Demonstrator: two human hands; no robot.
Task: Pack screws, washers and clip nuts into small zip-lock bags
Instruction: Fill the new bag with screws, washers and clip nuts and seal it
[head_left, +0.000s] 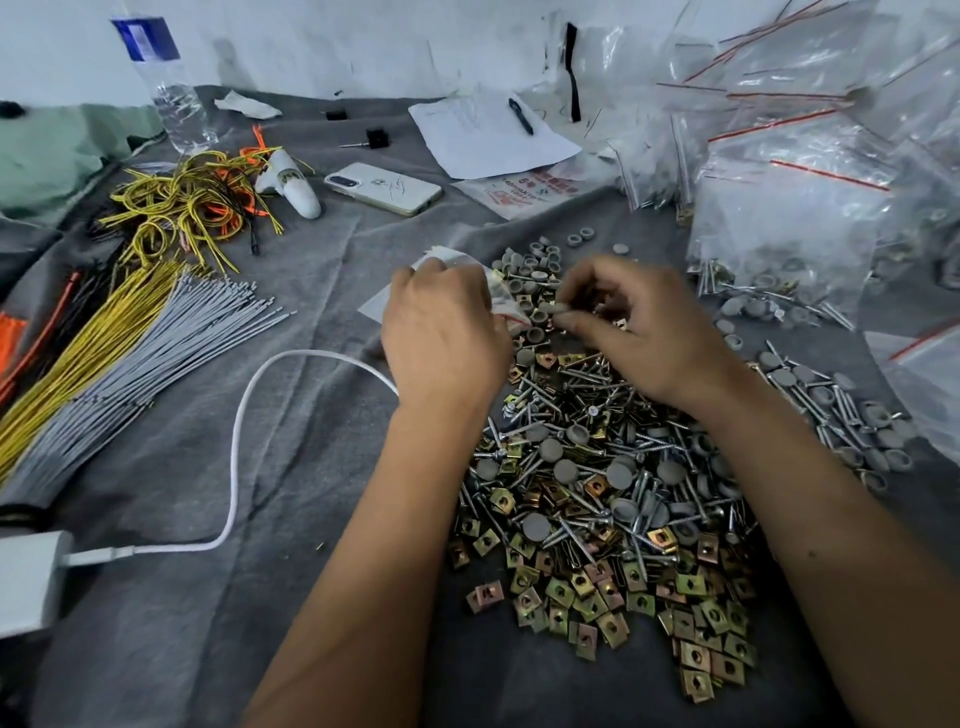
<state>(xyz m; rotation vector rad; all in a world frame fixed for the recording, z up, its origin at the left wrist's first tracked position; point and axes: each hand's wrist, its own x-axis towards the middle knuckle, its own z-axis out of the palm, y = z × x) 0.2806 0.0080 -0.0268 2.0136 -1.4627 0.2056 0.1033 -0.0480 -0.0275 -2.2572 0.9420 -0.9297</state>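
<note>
A flat white plastic packet (524, 195) at twelve o'clock carried red printing, blurred; only "40mm" could be partly made out. The white paper sheet's (488, 137) handwriting was illegible.

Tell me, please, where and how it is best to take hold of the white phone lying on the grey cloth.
Probably by its two long edges, from above: the white phone lies flat on the grey cloth, back up, with bare cloth along both long sides for fingertips.
</note>
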